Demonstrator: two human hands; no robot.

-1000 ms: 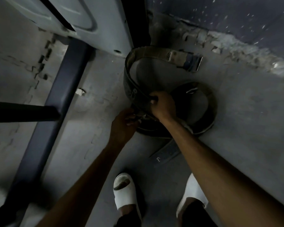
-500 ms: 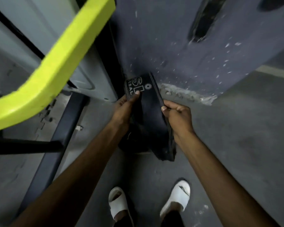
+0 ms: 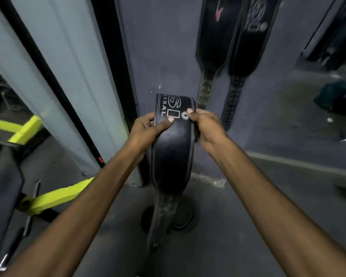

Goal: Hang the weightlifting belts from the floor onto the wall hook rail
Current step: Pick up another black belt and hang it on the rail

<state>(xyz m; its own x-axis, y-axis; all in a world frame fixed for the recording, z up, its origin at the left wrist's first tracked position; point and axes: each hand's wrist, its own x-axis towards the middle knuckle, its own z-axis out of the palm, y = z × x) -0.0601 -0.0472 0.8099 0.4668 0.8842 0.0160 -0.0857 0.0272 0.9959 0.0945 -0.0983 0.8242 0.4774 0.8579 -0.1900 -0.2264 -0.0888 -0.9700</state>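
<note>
While both hands clamp its wide top end, the left hand (image 3: 148, 126) and right hand (image 3: 206, 124) closed on opposite edges, the black belt (image 3: 172, 154) hangs lengthwise, narrow tail pointing down below the grip. Its white lettering is partly covered by thumbs. Above-right of the grip, two hung belts (image 3: 232, 47) run out of frame; their hooks are unseen.

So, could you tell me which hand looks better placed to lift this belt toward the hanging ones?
Probably the right hand: it grips the belt on the side nearest the hanging belts; the left hand is farther away.
</note>
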